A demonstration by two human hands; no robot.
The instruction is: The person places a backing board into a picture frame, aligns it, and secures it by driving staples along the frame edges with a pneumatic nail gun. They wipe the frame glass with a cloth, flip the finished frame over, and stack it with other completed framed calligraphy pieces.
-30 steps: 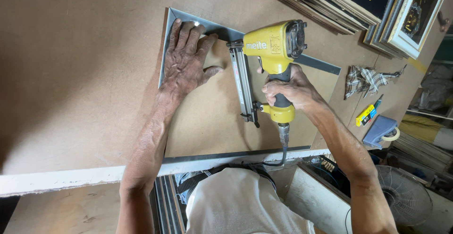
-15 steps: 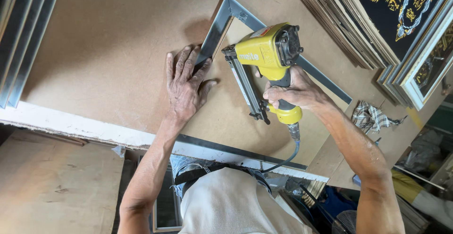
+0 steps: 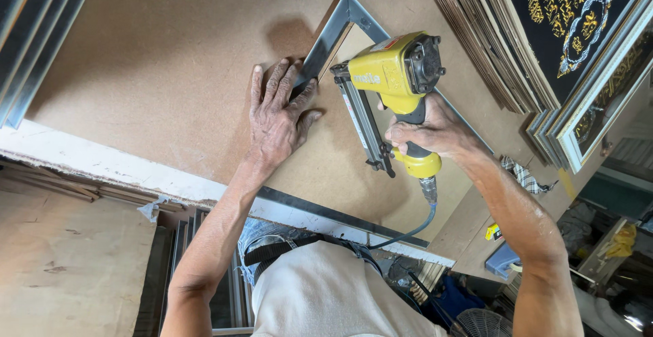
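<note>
My left hand (image 3: pixel 275 116) lies flat with fingers spread on a brown backing board (image 3: pixel 309 167) and presses the left rail of a grey picture frame (image 3: pixel 335 27) lying face down. My right hand (image 3: pixel 435 131) grips the handle of a yellow pneumatic nail gun (image 3: pixel 391 82). The gun's long black magazine (image 3: pixel 360 123) rests on the board just right of my left hand, its nose close to the frame's rail. A blue air hose (image 3: pixel 408 231) hangs from the gun's handle toward my body.
The frame lies on a brown worktable (image 3: pixel 149 51) with a white front edge (image 3: pixel 88 160). Stacked framed pictures (image 3: pixel 578 58) lean at the top right. Grey mouldings (image 3: pixel 34 31) lie at the top left. A striped cloth (image 3: pixel 524 174) sits right of my forearm.
The view has swung, so the frame corner now sits higher and further right. My left hand stays pressed on the rail. The nail gun remains beside it, held the same way.
</note>
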